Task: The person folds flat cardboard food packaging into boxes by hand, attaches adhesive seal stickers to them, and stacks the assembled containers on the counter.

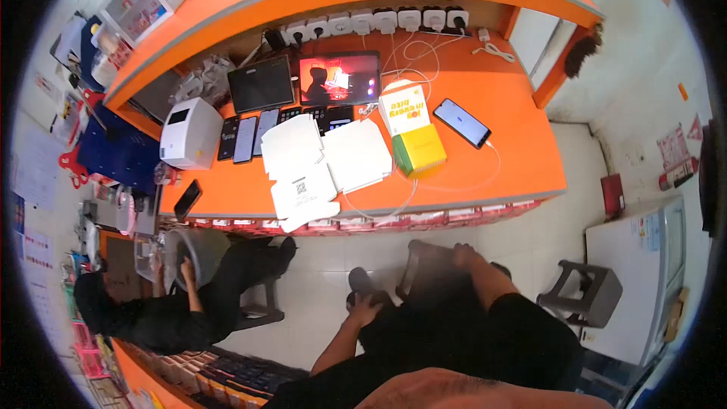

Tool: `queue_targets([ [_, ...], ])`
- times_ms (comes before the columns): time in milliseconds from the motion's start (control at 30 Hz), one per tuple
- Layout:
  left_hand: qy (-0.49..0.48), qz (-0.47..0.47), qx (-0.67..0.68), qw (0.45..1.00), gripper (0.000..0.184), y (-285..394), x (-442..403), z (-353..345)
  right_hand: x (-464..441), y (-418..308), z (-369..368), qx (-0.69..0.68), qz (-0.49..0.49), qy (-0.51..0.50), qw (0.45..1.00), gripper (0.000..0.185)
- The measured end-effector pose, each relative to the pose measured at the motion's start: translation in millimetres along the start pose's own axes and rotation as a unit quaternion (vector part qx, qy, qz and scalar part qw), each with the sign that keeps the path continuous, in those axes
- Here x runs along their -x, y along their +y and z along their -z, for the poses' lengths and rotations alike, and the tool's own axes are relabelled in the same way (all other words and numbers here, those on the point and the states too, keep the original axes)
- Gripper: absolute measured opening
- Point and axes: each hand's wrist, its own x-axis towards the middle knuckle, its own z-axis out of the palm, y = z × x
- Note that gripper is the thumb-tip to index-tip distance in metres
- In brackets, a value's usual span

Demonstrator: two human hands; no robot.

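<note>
My left hand (365, 309) rests on my dark-clothed leg near the knee, its fingers apart and nothing in it. My right hand (465, 256) is lowered beside a dark stool (415, 269); its fingers are too blurred to show whether they touch or hold it. In front of both hands, an orange desk (522, 174) bears flat white box pieces (360, 155), one with a QR code, a yellow-green box (421, 149), a white printed box (407, 111) and a lit phone (462, 123) on a cable.
Another person (189, 318) in dark clothes sits at the left, hands by a clear tub (201, 254). A tablet (339, 79), several phones, a white printer (191, 134) and a row of chargers (363, 23) are on the desk. A second stool (581, 293) stands right, beside a white fridge (632, 273).
</note>
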Motion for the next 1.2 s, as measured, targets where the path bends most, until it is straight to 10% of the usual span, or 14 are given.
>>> queue_targets([
  [100, -0.008, 0.085, 0.065, 0.994, 0.076, 31.5, 22.0, 36.4, -57.0, 8.6, -57.9, -0.039, -0.049, 0.147, 0.987, 0.070],
  [333, 0.070, 0.110, 0.072, 0.989, 0.071, 25.1, 27.0, 35.7, -103.3, 13.5, -104.1, 0.181, 0.130, -0.015, 0.975, 0.086],
  [900, 0.366, 0.092, 0.043, 0.925, 0.062, 23.3, -9.0, -27.1, -110.7, -58.0, -179.4, 0.229, 0.267, -0.298, 0.887, 0.058],
  [1000, 0.459, -0.002, 0.107, 0.882, 0.061, 24.3, -9.6, -35.4, -169.4, -41.4, -234.7, 0.232, 0.305, -0.355, 0.853, 0.060],
  [1100, 0.557, -0.198, 0.175, 0.787, 0.057, 34.0, -10.7, 4.4, -68.0, -61.5, -198.3, -0.108, 0.073, 0.048, 0.990, 0.051],
  [1200, 0.675, -0.332, 0.055, 0.657, 0.047, 66.2, 32.6, 164.3, -135.5, -58.2, -202.2, 0.164, 0.307, -0.057, 0.936, 0.046],
])
